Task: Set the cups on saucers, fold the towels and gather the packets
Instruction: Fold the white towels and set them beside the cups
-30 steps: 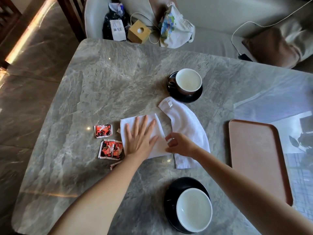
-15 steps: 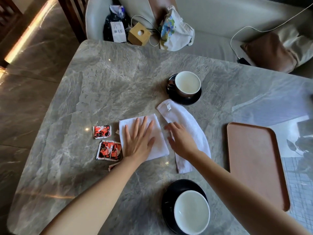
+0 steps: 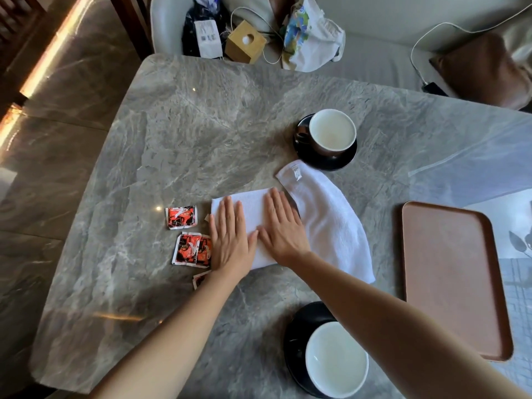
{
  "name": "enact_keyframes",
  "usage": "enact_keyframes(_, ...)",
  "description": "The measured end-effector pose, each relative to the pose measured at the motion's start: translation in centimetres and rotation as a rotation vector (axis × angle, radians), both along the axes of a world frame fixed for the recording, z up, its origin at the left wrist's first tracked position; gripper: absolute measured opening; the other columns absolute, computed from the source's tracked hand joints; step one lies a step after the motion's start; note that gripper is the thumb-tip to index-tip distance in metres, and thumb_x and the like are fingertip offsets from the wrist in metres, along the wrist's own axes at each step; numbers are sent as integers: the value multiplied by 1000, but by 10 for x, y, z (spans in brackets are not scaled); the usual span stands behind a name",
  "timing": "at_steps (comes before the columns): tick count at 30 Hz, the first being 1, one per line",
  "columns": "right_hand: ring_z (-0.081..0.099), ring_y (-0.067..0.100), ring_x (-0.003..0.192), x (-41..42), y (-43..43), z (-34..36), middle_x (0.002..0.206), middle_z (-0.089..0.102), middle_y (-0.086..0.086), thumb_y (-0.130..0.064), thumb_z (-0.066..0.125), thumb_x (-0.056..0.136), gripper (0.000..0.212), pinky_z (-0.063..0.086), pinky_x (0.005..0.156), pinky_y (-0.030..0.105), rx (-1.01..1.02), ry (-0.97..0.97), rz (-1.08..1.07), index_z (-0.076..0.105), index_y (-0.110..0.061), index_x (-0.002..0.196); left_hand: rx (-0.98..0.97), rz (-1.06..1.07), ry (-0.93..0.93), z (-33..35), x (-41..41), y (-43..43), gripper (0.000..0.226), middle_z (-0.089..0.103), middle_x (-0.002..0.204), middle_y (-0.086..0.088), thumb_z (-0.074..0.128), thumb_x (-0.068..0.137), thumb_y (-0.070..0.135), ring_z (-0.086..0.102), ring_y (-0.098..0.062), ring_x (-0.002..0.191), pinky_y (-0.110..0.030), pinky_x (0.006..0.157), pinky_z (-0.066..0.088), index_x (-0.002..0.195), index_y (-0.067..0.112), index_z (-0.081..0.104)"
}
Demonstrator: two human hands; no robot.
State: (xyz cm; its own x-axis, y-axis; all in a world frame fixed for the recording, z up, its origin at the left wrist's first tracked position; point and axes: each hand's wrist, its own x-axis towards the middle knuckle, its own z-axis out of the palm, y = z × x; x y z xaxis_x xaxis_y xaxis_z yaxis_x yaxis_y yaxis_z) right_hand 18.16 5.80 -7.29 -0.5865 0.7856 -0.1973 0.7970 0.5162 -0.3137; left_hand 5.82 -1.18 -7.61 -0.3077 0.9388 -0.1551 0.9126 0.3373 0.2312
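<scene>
A folded white towel (image 3: 253,208) lies mid-table. My left hand (image 3: 230,237) and my right hand (image 3: 283,228) press flat on it side by side, fingers straight. A second white towel (image 3: 331,223) lies loosely spread just right of it, partly under my right hand's edge. Red packets lie to the left: one (image 3: 182,216) apart, a pair (image 3: 191,249) by my left hand, another (image 3: 200,279) half hidden under my left wrist. A white-lined cup (image 3: 332,132) stands on a black saucer (image 3: 344,162) at the back. Another cup (image 3: 335,359) sits on a black saucer (image 3: 293,335) near me.
A brown tray (image 3: 452,277) lies at the right on the grey marble table (image 3: 201,125). Beyond the far edge, a sofa holds bags (image 3: 311,38), a wooden tissue box (image 3: 244,41), a cable and a brown cushion (image 3: 483,70). The table's left edge drops to the floor.
My right hand moved left from the loose towel onto the folded towel and now lies flat beside my left hand, which shifted slightly left.
</scene>
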Motion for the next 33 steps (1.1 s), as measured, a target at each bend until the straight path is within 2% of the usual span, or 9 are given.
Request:
enact_keyframes(8, 0, 20, 148, -4, -1, -3, 160, 4, 12, -46, 27, 92, 73, 0, 117, 33, 34, -34, -48, 6, -6, 150, -30, -20, 11, -3, -1, 3, 69, 5, 158, -17, 32, 94, 41, 3, -28, 147, -47, 119, 1, 149, 5, 9)
enact_keyframes(12, -8, 23, 148, -6, 6, 9, 160, -9, 9, -45, 32, 95, 75, -4, 118, 35, -55, -80, -12, -4, -8, 150, -77, -31, -56, 7, -4, 9, 71, 1, 159, -12, 36, 94, 43, -2, -24, 148, -47, 118, -3, 149, 10, 5)
enact_keyframes(14, -6, 26, 148, -5, 11, 25, 161, -5, 10, -44, 42, 93, 78, 2, 119, 37, -91, -23, -10, 3, -10, 151, -75, -5, -114, 17, -9, 10, 73, 7, 159, -8, 44, 91, 42, 3, -20, 148, -48, 117, -3, 149, 12, 12)
enact_keyframes(16, 16, 29, 145, 5, 12, 43, 157, 19, 10, -40, 52, 89, 70, 23, 114, 39, -20, 59, 38, 21, -16, 147, 23, -43, -132, 29, -15, 2, 70, 24, 155, -6, 55, 85, 36, 19, -22, 144, -48, 116, 1, 145, 12, 27)
enact_keyframes(19, 55, 25, 111, 33, 10, 60, 126, 53, 1, -34, 60, 85, 47, 43, 78, 32, 11, 14, 203, 45, -24, 127, 203, -327, 33, 38, -21, -28, 60, 55, 126, -5, 69, 71, 31, 54, -27, 117, -49, 112, 21, 124, 12, 51)
enact_keyframes(21, 55, 21, 110, 50, 3, 62, 123, 53, -1, -33, 66, 82, 41, 45, 79, 33, -19, -110, 320, 51, -25, 119, 178, -422, 80, 36, -22, -46, 57, 61, 117, -3, 71, 68, 35, 61, -24, 106, -46, 110, 25, 118, 14, 56)
enact_keyframes(24, 49, 19, 114, 59, -7, 55, 129, 46, -1, -28, 69, 81, 48, 48, 88, 37, -31, -190, 375, 49, -22, 124, 77, -420, 88, 34, -20, -54, 58, 59, 121, -2, 67, 71, 44, 58, -25, 112, -43, 108, 35, 121, 16, 56)
enact_keyframes(30, 50, 21, 112, 50, -10, 60, 119, 50, 1, -25, 54, 84, 30, 51, 74, 37, -16, -100, 253, 54, -16, 112, 16, -393, 77, 36, -14, -49, 70, 53, 122, -3, 61, 72, 60, 52, -26, 113, -39, 104, 39, 123, 13, 51)
enact_keyframes(33, 48, 18, 112, 51, -12, 67, 116, 51, 0, -25, 51, 85, 26, 51, 71, 37, -1, -7, 220, 53, -15, 108, 73, -366, 49, 39, -17, -51, 63, 58, 112, 0, 72, 65, 50, 58, -24, 103, -35, 99, 43, 116, 16, 57)
